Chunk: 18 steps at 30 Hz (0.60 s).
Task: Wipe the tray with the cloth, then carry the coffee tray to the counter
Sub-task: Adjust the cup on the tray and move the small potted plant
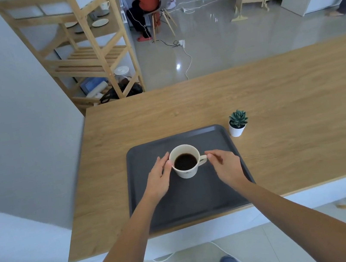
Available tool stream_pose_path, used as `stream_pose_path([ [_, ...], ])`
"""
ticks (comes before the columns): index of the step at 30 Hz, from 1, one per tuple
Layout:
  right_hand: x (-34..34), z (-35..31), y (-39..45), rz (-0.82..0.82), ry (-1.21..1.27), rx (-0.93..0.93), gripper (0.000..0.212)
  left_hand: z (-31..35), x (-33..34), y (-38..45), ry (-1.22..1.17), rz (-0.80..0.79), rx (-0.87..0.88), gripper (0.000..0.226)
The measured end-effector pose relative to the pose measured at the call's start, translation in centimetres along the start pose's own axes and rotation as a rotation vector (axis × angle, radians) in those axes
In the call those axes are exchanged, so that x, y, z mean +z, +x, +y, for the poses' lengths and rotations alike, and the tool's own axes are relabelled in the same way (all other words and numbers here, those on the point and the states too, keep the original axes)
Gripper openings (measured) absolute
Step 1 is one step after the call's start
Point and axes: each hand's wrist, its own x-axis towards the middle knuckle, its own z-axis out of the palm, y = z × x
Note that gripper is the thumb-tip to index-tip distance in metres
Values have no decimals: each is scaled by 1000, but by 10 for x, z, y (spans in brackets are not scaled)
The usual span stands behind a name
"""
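A dark grey tray (pixel 202 196) lies on the wooden counter (pixel 275 96), its near edge at the counter's front edge. A cream cup (pixel 188 171) full of black coffee stands upright on the tray's far half. My left hand (pixel 158 176) rests against the cup's left side, fingers curved along its wall. My right hand (pixel 224 164) pinches the cup's handle on the right between thumb and fingers. No cloth is in view.
A small succulent in a white pot (pixel 237 124) stands just past the tray's far right corner. A grey wall borders the counter on the left. A wooden shelf rack (pixel 91 53) stands beyond, and a seated person (pixel 145 4) and floor cables (pixel 186 60) behind.
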Motion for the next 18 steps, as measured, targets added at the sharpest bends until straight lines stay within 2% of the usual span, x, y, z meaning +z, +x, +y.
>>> stream_pose_path([
  [1,-4,3,0,28,-76,-33,28,0,-3,-2,74,52,8,47],
  [3,-13,18,3,90,-189,-63,32,-11,-13,-10,265,255,4,50],
  [5,-24,43,8,96,-348,-70,37,-33,-29,-21,475,388,-108,53],
  [8,-36,74,9,-23,-495,-40,46,-67,-42,-37,647,309,-255,56],
  [13,-34,77,8,-53,-498,-64,61,-75,-35,-39,641,260,-238,59],
  [18,-34,75,17,-48,-490,-63,64,-73,-35,-30,652,240,-224,59],
])
